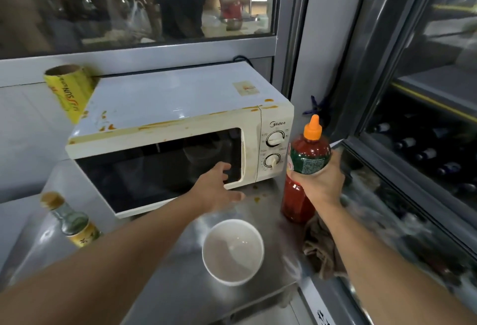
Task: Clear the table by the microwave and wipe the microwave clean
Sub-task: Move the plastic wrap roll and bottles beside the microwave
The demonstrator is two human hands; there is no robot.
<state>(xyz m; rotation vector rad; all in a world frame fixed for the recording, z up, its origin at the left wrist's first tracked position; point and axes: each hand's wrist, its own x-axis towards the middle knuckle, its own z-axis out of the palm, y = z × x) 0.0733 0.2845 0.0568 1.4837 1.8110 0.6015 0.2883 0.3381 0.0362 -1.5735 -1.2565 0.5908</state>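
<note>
A white microwave (180,107) smeared with orange sauce stands on a steel table (185,288), its door closed. My right hand (320,182) grips a red sauce bottle (309,154) with an orange cap, to the right of the microwave's dials. My left hand (216,188) reaches in front of the microwave door with relaxed fingers and holds nothing. A white bowl (232,252) sits on the table below my left hand. A brown rag (320,249) lies crumpled at the table's right edge.
A yellow roll of wrap (68,92) leans at the microwave's left rear corner. A glass bottle with a tan cap (68,218) stands at the left. Orange drips (258,195) spot the table. A glass-fronted cabinet (413,169) borders the right side.
</note>
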